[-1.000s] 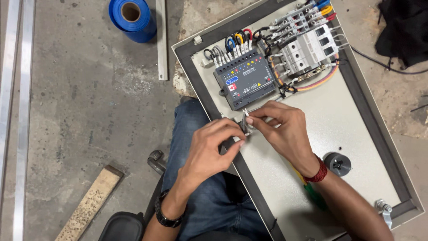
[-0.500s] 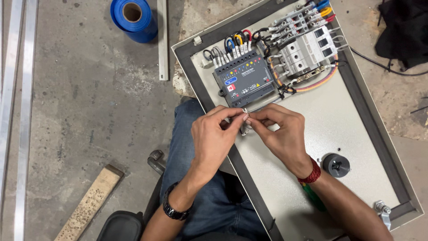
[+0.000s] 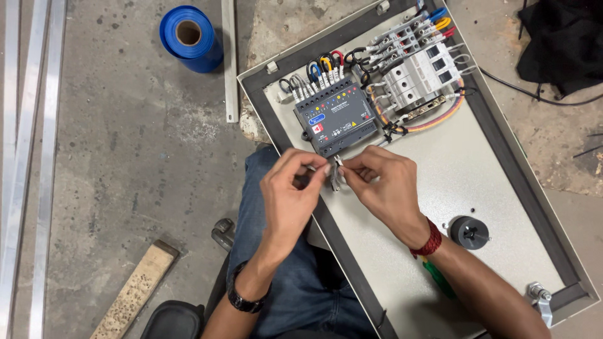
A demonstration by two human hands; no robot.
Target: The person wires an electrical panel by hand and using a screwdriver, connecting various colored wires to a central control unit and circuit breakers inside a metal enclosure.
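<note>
My left hand [image 3: 290, 194] and my right hand [image 3: 383, 188] meet over the near edge of a grey electrical panel [image 3: 477, 182]. Both pinch a small bundle of thin wire ends [image 3: 335, 176] between thumb and fingers, just below a dark grey controller module [image 3: 336, 119]. Coloured wires with white end sleeves [image 3: 317, 72] plug into the module's top. White circuit breakers [image 3: 421, 75] sit to its right. A black wristband is on my left wrist and a red thread band on my right.
A blue roll of film [image 3: 190, 37] lies on the concrete floor at top left. Metal rails [image 3: 28, 157] run along the left. A wooden block [image 3: 135, 292] lies at bottom left. A black round knob [image 3: 469, 232] sits on the panel plate. Black cloth [image 3: 562, 41] lies at top right.
Both hands have shifted slightly up toward the controller module, still pinching the small wires; the fingers have regripped a little.
</note>
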